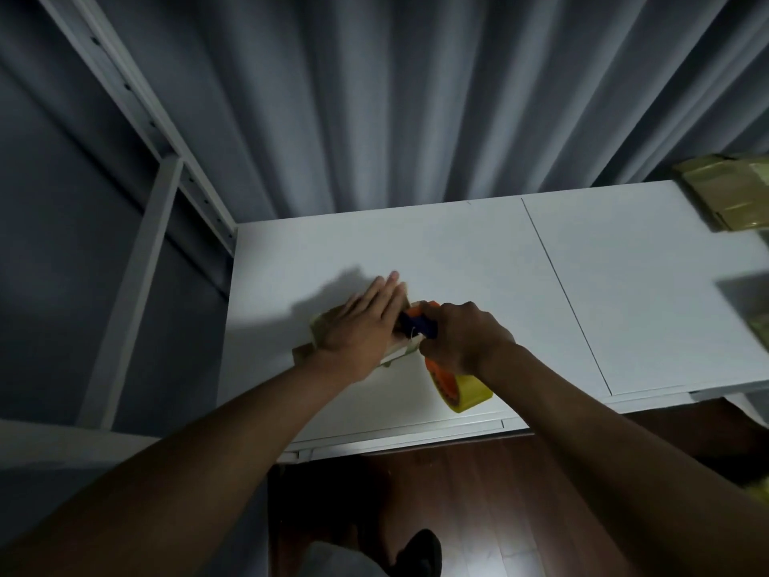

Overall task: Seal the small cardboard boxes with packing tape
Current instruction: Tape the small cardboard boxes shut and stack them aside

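Near the table's [457, 251] front-left edge, the left hand [358, 331] presses flat, fingers straight, on the box [322, 326] while the right hand [462, 339] grips the tape gun [420, 324] (roll [466, 391] print unreadable), bare tabletop stretching right toward taped boxes [732, 193].

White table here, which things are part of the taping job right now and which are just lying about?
In use:
small brown cardboard box, under the flat left hand
orange and blue tape dispenser with yellow tape roll, gripped by the right hand

Lying about:
tape-covered cardboard boxes at the white table's far right edge
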